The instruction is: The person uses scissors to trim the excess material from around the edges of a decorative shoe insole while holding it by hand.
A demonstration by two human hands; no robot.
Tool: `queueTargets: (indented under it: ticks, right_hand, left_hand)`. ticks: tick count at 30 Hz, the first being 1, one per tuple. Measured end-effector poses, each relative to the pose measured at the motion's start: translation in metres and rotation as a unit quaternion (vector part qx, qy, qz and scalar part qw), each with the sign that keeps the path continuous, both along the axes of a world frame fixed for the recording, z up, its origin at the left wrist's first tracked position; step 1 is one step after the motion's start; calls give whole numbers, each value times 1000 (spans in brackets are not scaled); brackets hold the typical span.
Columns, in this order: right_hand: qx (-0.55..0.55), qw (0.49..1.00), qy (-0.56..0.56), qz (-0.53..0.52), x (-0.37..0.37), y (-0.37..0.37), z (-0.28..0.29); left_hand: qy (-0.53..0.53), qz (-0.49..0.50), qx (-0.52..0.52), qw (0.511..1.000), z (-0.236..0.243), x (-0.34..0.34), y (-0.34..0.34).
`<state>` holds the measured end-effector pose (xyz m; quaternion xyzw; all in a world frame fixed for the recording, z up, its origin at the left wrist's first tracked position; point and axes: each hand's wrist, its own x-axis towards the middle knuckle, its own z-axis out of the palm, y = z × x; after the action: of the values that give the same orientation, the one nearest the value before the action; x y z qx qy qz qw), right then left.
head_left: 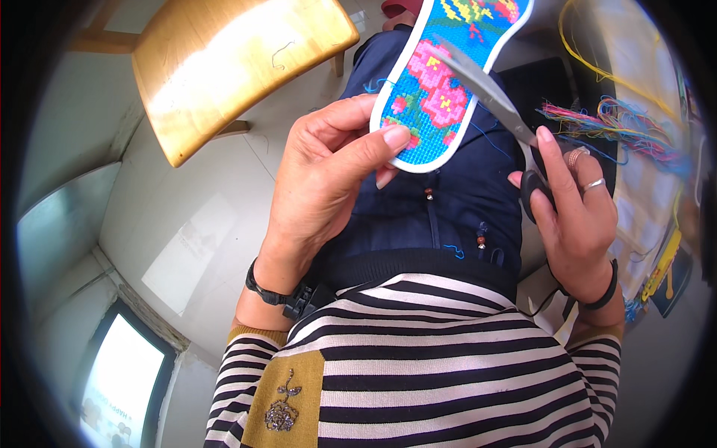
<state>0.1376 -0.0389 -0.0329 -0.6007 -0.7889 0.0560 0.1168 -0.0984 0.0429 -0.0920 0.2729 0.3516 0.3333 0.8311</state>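
Observation:
An embroidered insole, blue with pink flowers and a white edge, is held up over my lap. My left hand pinches its rounded lower end between thumb and fingers. In my right hand is a pair of scissors with black handles, its blades reaching over the insole's right edge and flowers. The blades look nearly closed; whether they touch the cloth I cannot tell. Loose blue thread ends hang from both sides of the insole, and a short blue thread scrap lies on my dark trousers.
A wooden chair seat with a thread on it stands at the upper left. To the right, a bundle of multicoloured threads lies at the edge of a pale covered surface, with yellow strands beyond it.

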Motion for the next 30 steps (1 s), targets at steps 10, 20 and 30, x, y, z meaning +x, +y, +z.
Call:
queueTargets:
  ticks: [10, 20, 30]
  right_hand:
    - [39, 994, -40, 94, -1, -4, 1]
    - [40, 991, -65, 106, 0, -1, 6]
    - [54, 986, -96, 129, 3, 4, 7]
  left_hand:
    - [27, 18, 5, 999, -1, 1, 0]
    - [49, 17, 34, 998, -4, 2, -1]
    - [71, -7, 47, 996, -4, -4, 5]
